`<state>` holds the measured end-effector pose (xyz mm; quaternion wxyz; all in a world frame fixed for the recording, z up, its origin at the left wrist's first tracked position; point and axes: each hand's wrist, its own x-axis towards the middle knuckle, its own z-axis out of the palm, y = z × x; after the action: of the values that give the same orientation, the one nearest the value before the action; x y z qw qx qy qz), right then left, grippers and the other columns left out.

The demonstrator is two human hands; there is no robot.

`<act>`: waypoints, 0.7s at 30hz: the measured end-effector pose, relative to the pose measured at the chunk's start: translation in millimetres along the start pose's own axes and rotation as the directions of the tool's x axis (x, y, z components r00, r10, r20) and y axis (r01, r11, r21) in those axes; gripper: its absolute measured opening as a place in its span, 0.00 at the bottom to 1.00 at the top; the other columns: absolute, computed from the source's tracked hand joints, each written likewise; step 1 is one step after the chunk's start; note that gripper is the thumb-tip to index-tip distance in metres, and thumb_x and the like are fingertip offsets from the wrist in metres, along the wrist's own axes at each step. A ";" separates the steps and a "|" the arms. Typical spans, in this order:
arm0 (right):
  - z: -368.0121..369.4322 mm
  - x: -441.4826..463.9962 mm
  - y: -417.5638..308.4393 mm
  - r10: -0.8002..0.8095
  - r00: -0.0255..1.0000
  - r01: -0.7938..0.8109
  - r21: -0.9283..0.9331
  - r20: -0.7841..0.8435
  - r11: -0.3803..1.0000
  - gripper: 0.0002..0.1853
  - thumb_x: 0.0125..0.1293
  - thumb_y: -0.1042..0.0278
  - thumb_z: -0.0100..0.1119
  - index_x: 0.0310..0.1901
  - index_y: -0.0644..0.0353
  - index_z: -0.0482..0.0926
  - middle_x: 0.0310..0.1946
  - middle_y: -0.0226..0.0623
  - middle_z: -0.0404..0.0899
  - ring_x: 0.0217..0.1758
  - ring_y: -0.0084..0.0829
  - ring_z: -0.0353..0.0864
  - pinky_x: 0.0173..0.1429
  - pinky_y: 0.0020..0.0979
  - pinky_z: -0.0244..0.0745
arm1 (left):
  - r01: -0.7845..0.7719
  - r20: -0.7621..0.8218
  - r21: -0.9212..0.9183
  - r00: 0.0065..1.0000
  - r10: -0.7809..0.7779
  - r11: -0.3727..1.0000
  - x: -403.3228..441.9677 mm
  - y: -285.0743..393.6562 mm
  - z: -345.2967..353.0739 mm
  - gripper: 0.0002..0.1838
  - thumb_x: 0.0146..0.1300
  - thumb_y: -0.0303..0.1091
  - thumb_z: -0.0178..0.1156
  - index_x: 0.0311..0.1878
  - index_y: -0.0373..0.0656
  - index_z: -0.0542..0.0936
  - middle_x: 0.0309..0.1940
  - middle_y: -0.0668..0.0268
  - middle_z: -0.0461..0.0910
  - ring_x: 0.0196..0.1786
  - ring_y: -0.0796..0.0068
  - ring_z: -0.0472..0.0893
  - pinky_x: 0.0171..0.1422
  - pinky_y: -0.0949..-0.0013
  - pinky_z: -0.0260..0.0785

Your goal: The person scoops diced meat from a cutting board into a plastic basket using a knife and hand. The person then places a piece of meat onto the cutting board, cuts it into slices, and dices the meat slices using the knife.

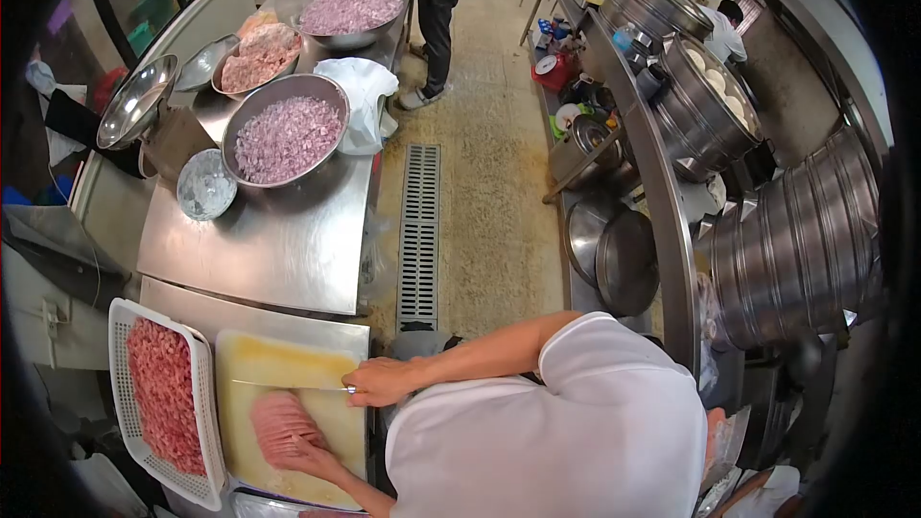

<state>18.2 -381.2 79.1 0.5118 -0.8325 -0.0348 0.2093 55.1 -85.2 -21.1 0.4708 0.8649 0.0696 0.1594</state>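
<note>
One long knife (293, 385) gripped in the right hand (381, 381), fingers closed round the handle. Pointed the blade toward nine o'clock, over the pale cutting board (240, 436). Held the edge at the twelve o'clock side of the sliced pink meat (286, 427); touching or apart, impossible to tell. Laid the left hand (305, 457) on the meat from five o'clock, fingers slightly spread. Had the meat on the board, atop the metal surface (331, 328), at seven o'clock in the view. Saw a white basket (125, 422) of chopped red meat beside the board at nine o'clock, a wide bowl (336, 158) of chopped onion at eleven o'clock, a person (441, 5) at twelve and stacked steamers (796, 240) at three.
</note>
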 end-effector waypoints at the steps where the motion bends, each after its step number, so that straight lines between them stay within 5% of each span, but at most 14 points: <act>1: 1.2 -0.7 -1.9 -0.013 1.000 0.013 -0.022 -0.012 1.000 0.21 0.74 0.51 0.62 0.45 0.67 0.78 0.35 0.55 0.85 0.44 0.61 0.86 0.49 0.57 0.79 | 0.010 0.010 0.009 1.000 -0.011 1.000 0.2 -0.1 -2.2 0.51 0.76 0.49 0.64 0.81 0.21 0.47 0.80 0.29 0.50 0.83 0.41 0.55 0.88 0.48 0.45; 7: 14.2 2.1 -6.2 -0.047 0.998 0.045 -0.060 -0.033 0.997 0.22 0.73 0.52 0.64 0.44 0.68 0.77 0.33 0.57 0.84 0.41 0.63 0.85 0.45 0.58 0.79 | 0.160 -0.058 0.109 0.986 -0.155 0.981 -1.7 21.8 -0.9 0.54 0.73 0.51 0.63 0.82 0.21 0.45 0.82 0.28 0.43 0.86 0.37 0.48 0.90 0.50 0.34; 10: 22.7 -0.5 -8.1 -0.078 0.994 0.073 -0.079 -0.074 0.994 0.20 0.74 0.55 0.63 0.47 0.68 0.77 0.28 0.56 0.83 0.37 0.63 0.84 0.42 0.58 0.78 | 0.143 -0.077 0.092 0.988 -0.136 0.985 0.4 4.8 1.4 0.51 0.74 0.47 0.62 0.82 0.21 0.46 0.82 0.29 0.47 0.85 0.38 0.50 0.90 0.50 0.37; 21: 40.2 -7.8 -18.7 -0.061 0.988 0.043 -0.124 -0.142 0.991 0.20 0.71 0.56 0.66 0.46 0.69 0.77 0.29 0.56 0.84 0.39 0.63 0.85 0.43 0.58 0.79 | 0.043 0.057 0.137 0.997 -0.051 0.990 -1.1 -27.4 -23.5 0.53 0.76 0.61 0.58 0.83 0.25 0.48 0.83 0.32 0.46 0.86 0.39 0.49 0.90 0.49 0.36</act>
<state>-1.4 -340.8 82.2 0.4669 -0.8738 -0.0317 0.1323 46.9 -51.9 -32.4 0.4163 0.8975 0.0863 0.1168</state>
